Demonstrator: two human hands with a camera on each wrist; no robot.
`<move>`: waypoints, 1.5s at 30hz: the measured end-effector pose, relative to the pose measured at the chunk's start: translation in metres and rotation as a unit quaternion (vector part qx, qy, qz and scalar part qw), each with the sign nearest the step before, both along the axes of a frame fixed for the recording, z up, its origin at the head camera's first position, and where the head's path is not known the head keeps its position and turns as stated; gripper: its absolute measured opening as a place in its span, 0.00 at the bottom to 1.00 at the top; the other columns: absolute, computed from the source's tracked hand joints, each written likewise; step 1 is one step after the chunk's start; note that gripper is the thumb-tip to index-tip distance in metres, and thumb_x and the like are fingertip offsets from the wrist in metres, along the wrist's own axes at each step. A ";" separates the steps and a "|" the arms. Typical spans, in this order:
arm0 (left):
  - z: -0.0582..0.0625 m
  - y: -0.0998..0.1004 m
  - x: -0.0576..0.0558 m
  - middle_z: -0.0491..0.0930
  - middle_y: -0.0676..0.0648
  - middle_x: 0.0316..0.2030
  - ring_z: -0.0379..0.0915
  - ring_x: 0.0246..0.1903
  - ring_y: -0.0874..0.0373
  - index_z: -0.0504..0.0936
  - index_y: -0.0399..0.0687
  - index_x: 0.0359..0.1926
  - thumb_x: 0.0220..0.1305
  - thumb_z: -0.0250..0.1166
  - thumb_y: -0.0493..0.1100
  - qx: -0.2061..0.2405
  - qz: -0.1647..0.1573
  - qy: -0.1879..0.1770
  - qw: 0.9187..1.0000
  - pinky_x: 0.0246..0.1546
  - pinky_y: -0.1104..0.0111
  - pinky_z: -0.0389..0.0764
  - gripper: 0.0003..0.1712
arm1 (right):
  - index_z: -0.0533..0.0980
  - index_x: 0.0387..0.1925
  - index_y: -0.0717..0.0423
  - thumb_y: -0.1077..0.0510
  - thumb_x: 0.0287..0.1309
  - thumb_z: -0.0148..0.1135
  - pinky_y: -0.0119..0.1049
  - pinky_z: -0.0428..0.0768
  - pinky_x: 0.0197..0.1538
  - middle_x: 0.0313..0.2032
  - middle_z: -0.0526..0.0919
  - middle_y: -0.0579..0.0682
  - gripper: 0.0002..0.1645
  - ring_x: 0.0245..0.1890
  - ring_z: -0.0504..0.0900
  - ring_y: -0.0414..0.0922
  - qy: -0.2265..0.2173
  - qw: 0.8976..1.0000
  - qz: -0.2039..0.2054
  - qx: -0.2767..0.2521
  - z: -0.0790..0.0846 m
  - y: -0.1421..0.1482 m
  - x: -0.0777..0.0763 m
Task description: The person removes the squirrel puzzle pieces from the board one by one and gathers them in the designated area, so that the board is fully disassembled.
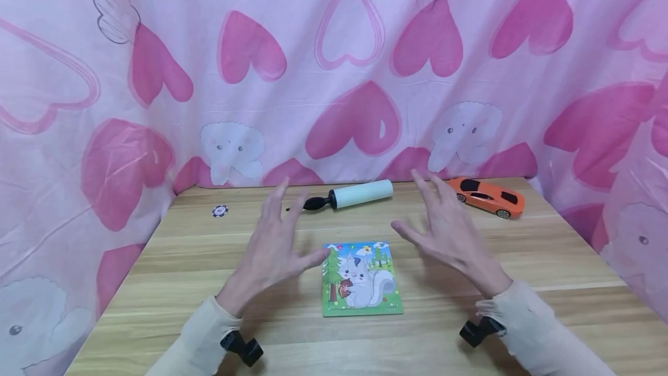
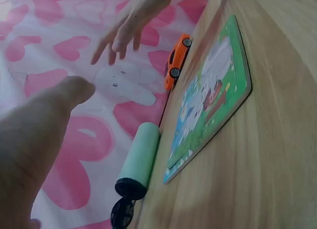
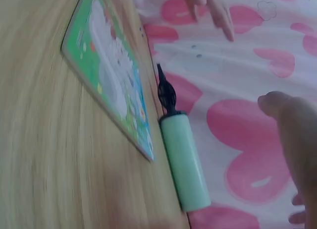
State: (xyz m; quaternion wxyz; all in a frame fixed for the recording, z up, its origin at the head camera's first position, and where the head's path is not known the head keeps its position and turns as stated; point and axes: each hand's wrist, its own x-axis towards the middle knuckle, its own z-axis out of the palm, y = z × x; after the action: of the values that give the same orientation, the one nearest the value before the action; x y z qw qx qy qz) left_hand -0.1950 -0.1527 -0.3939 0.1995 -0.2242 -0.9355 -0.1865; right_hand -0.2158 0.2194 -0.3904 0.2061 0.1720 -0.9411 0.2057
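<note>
A square picture puzzle (image 1: 360,280) of a grey squirrel holding an acorn lies flat on the wooden table. My left hand (image 1: 271,245) hovers to its left, fingers spread and holding nothing; its thumb overlaps the puzzle's upper left edge in the head view. On the other side, my right hand (image 1: 449,234) is raised above the table, fingers apart and nothing in them. Behind the puzzle lies a hand pump (image 1: 360,194) with a pale green barrel and a black nozzle end. An orange toy car (image 1: 487,196) stands beyond my right fingers.
Toward the back left lies a small blue and white poker chip (image 1: 220,211). A pink curtain (image 1: 292,103) with hearts hangs along the table's back edge and sides. Each wrist wears a small black camera mount (image 1: 242,348).
</note>
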 end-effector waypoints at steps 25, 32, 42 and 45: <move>-0.054 -0.002 0.010 0.62 0.46 0.84 0.55 0.83 0.45 0.62 0.54 0.88 0.44 0.80 0.84 0.029 -0.100 -0.211 0.972 0.83 0.37 0.57 0.78 | 0.67 0.84 0.40 0.47 0.65 0.83 0.64 0.78 0.69 0.72 0.79 0.50 0.52 0.72 0.75 0.50 -0.126 0.949 0.201 -0.208 -0.029 -0.065 0.002; -0.061 -0.003 0.009 0.62 0.49 0.82 0.55 0.82 0.46 0.64 0.51 0.87 0.41 0.78 0.87 0.016 -0.103 -0.214 0.971 0.85 0.38 0.53 0.80 | 0.70 0.81 0.42 0.44 0.65 0.83 0.64 0.80 0.70 0.70 0.80 0.48 0.49 0.71 0.77 0.51 -0.158 0.946 0.208 -0.192 -0.041 -0.079 0.003; -0.064 0.001 0.004 0.61 0.48 0.82 0.55 0.82 0.45 0.66 0.51 0.86 0.39 0.77 0.90 -0.003 -0.103 -0.207 0.973 0.84 0.39 0.55 0.81 | 0.74 0.79 0.49 0.40 0.64 0.83 0.57 0.81 0.72 0.67 0.80 0.48 0.48 0.69 0.81 0.51 -0.204 0.938 0.210 -0.184 -0.050 -0.091 0.003; -0.063 0.002 0.003 0.61 0.48 0.82 0.54 0.82 0.46 0.67 0.52 0.86 0.40 0.76 0.90 -0.002 -0.102 -0.210 0.972 0.84 0.39 0.55 0.80 | 0.76 0.78 0.50 0.40 0.64 0.83 0.55 0.82 0.71 0.65 0.81 0.47 0.47 0.66 0.81 0.47 -0.212 0.939 0.201 -0.181 -0.051 -0.092 0.002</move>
State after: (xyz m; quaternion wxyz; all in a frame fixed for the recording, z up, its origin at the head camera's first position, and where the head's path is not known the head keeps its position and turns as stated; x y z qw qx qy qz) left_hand -0.1915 -0.1506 -0.4569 -0.0223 -0.2747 -0.9291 -0.2465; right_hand -0.2136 0.1274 -0.4409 -0.0163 0.2698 -0.8556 0.4415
